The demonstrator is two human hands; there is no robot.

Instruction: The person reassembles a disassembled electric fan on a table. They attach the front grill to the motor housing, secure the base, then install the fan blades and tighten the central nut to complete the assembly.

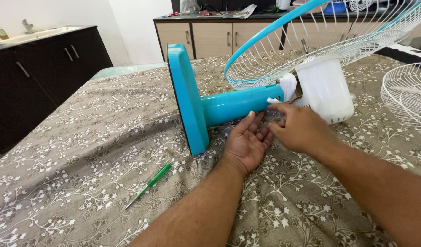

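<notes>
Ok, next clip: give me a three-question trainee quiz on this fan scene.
1. True or false: the fan stand lies on its side on the patterned cloth.
2. What lies left of the left hand? A) a hammer B) a green screwdriver C) pliers
3. Fill in: the right hand is beside the white ____ housing.

Key: 1 true. 2 B. 3 motor.
</notes>
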